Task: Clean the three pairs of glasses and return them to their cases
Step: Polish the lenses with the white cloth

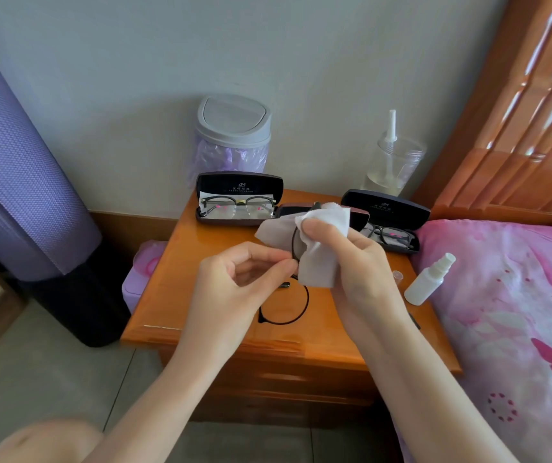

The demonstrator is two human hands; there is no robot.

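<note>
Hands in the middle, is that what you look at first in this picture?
Yes. The right hand rubs a white cloth over one lens of round black glasses that the left hand pinches, above an orange bedside table. Behind them sit two open black cases with glasses inside, one at the back left, one at the right. A small white spray bottle lies on the pink bed.

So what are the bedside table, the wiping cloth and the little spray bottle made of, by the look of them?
The bedside table looks like wood under glossy varnish: orange-brown, with bright reflections on top. The wiping cloth seems thin soft fabric or tissue, white, matte, crumpling in folds; which one I cannot tell. The spray bottle looks like white, slightly translucent plastic with a smooth, dull sheen.
</note>
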